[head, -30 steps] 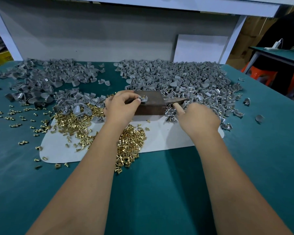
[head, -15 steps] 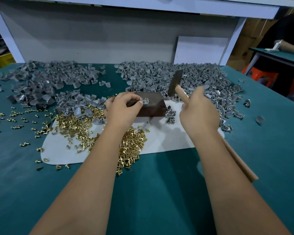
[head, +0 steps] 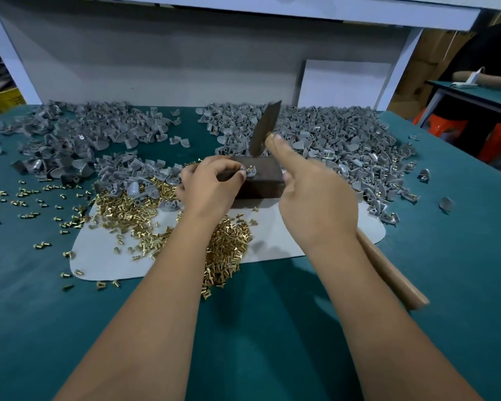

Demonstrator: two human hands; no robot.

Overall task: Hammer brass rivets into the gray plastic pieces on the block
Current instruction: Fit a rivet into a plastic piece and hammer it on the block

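On the teal tabletop (head: 272, 328), read from left to right: a loose heap of brass rivets (head: 122, 209) spills over a pale mat (head: 272, 244), with piles of gray plastic pieces (head: 78, 143) behind it. Next comes the left hand (head: 209, 189), its thumb and fingertips curled to pinch one gray plastic piece (head: 248, 171) flat against the top of the dark block (head: 261, 180); a single rivet (head: 251, 168) stands upright in that piece, just beside the pinching fingertips. Immediately to the right, the right hand (head: 315, 204) is wrapped round the wooden handle of a hammer (head: 265, 131), index finger laid straight along the shaft toward the head. The handle's long axis runs from near-right, where its butt end projects below the wrist, up and away to far-left; the metal head hangs tilted above the block's far edge, clear of the rivet and not touching it. The rivet thus lies below and slightly left of the head, between the two hands, with the left hand much the nearer. By judgement, the coming blow must fall down and leftward onto the rivet's top, close beside the holding fingertips, which are the part at risk. Farther right lies a second large pile of gray pieces.
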